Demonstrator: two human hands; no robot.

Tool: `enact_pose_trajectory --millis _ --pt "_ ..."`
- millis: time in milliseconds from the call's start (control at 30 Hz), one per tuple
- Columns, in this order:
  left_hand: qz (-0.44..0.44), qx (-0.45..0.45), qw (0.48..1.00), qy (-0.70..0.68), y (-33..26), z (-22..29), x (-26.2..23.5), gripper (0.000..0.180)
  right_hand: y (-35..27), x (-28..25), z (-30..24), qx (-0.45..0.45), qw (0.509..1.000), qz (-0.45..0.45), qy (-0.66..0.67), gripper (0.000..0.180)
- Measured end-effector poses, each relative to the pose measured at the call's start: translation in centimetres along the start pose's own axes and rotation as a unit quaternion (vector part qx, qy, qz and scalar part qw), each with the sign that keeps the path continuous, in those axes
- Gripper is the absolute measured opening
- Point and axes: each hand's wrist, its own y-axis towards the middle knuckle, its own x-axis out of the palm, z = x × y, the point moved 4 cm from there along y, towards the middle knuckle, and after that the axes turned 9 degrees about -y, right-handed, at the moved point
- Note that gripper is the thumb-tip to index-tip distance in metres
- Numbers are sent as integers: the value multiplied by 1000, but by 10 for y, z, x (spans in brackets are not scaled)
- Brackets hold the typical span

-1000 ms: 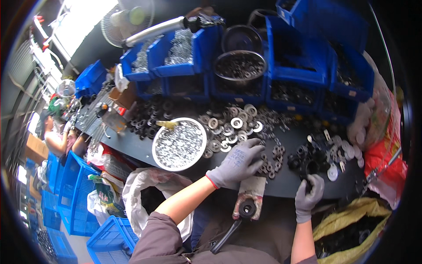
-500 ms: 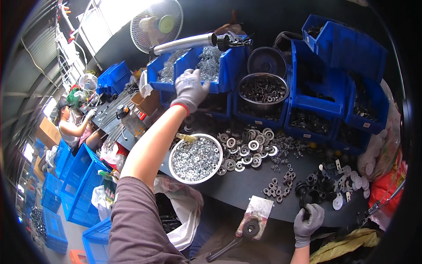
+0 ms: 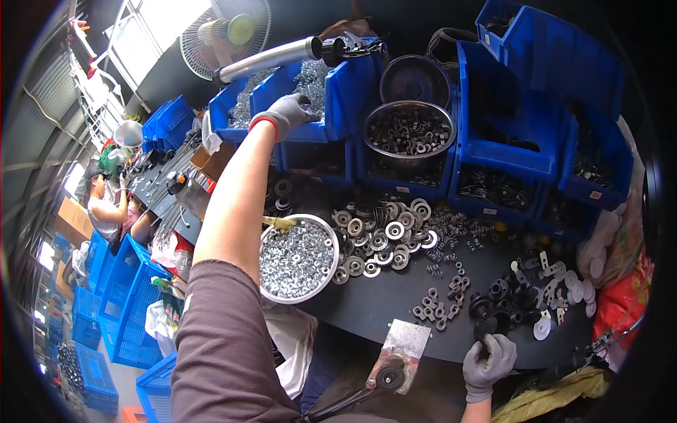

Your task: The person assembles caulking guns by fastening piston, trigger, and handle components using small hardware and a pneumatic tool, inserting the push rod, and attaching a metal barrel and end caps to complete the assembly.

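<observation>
My left hand (image 3: 288,115), in a grey glove with a red cuff, reaches over the front of a blue bin (image 3: 262,95) filled with small shiny clear or silvery pieces (image 3: 311,83). Its thumb and fingers are curved but apart, and nothing shows between them. At the table's front edge, my right hand (image 3: 489,363), also gloved, is closed with curled fingertips. What it holds is hidden; a black cup-shaped part (image 3: 486,327) sits right at its fingertips. Between my arms, a metal plate (image 3: 407,340) carries a black round part (image 3: 389,377) and a black lever.
A white bowl of small metal nuts (image 3: 296,259) stands beside washer-like wheels (image 3: 388,240). Springs (image 3: 458,229), small rings (image 3: 441,303) and black parts (image 3: 504,296) lie farther right. A steel bowl (image 3: 410,144) rests among stacked blue bins (image 3: 508,158). Another person (image 3: 106,204) sits at far left.
The view has shifted slightly. My left hand has gone from in front of the bin to over its front edge. My right hand stays by the black parts, its fingers more curled.
</observation>
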Motion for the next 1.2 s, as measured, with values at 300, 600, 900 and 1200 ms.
enact_pose_trajectory --millis 300,600,900,1200 --pt "111 6 994 1 -19 3 -22 47 2 5 1 -6 1000 -8 -8 23" --pt "257 -95 882 -383 -11 -28 -32 45 -3 0 -1 -10 1000 -3 -30 27" --pt "168 132 923 -321 -72 50 -22 41 11 1 -4 -32 999 11 -28 25" --pt "15 208 910 -358 -216 114 55 44 7 2 0 -15 999 33 -33 25"
